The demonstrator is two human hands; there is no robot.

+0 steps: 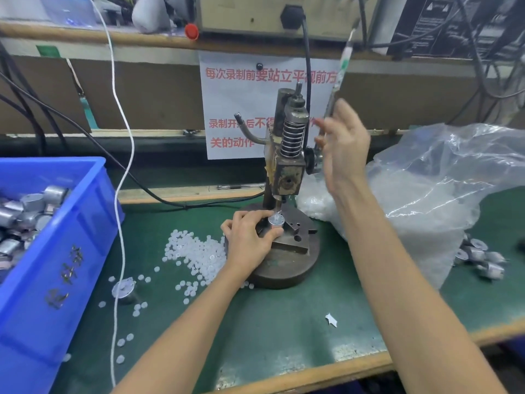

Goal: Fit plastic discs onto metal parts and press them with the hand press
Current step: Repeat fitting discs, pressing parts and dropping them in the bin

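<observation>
**Left of the press.** Farthest left of the hand press (287,155), a blue bin (82,223) stands on the bench (270,331) with a heap of metal parts (25,211) in it. A white cord (125,155) hangs down between bin and press. Nearer the press, a lone part (125,290) stands upright on the bench. A spread of white plastic discs (196,253) reaches up to the left edge of the press base (284,271).

**At the press.** The left hand (250,237) rests on the base. Its thumb and fingers are curled round a small metal part (276,221), which sits upright on the block directly under the ram. A pale piece shows on top of it, too small to identify.

**Right of the press.** The right hand (343,143) is raised just beside the press head, at the lever (339,78). Its fingers are loosely spread and blurred, and it grips nothing that can be seen. I cannot tell whether it touches the lever. Further right lies a clear plastic bag (443,177) holding more discs. Beyond the bag is a small cluster of parts (480,258).
</observation>
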